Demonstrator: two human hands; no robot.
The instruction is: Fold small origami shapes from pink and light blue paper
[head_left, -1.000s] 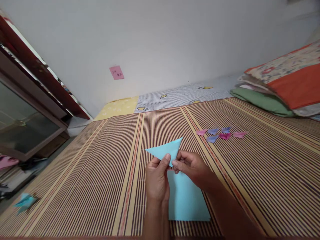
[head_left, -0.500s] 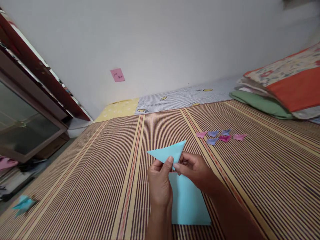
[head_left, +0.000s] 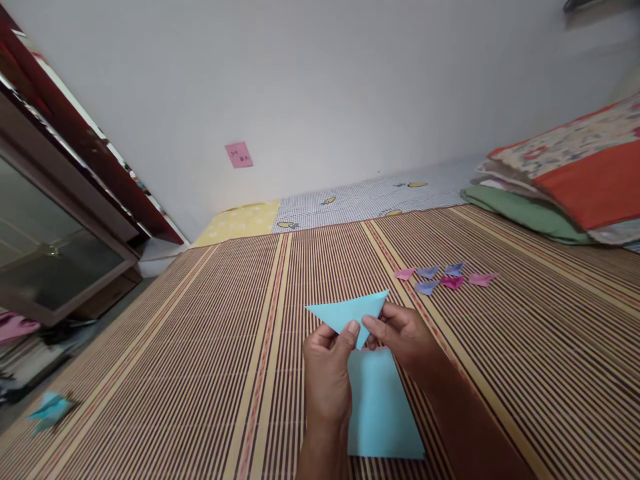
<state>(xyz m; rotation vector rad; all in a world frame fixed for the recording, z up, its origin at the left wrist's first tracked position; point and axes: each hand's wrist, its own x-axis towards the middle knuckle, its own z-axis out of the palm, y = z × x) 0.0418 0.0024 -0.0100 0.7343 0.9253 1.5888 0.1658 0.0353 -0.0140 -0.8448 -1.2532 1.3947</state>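
A light-blue paper folded into a triangle [head_left: 345,310] is held above the mat, its long edge facing away and one point toward me. My left hand [head_left: 330,360] pinches its left lower side, thumb on top and fingers underneath. On the right side, my right hand [head_left: 400,333] grips the same paper with its thumb pressed on the face; its other fingers are partly hidden behind. Just below both hands lies a flat light-blue paper stack [head_left: 383,407] on the striped mat [head_left: 220,360].
Several small pink and purple folded papers [head_left: 453,283] rest on the mat to the right. A crumpled-looking teal folded paper [head_left: 53,408] sits far left. Folded bedding [head_left: 575,193] is piled at the back right. A pink note [head_left: 239,155] is on the wall.
The triangle has turned slightly, its long edge now more level. My right thumb has moved up from the lower tip onto the paper's face. The view has shifted a little.
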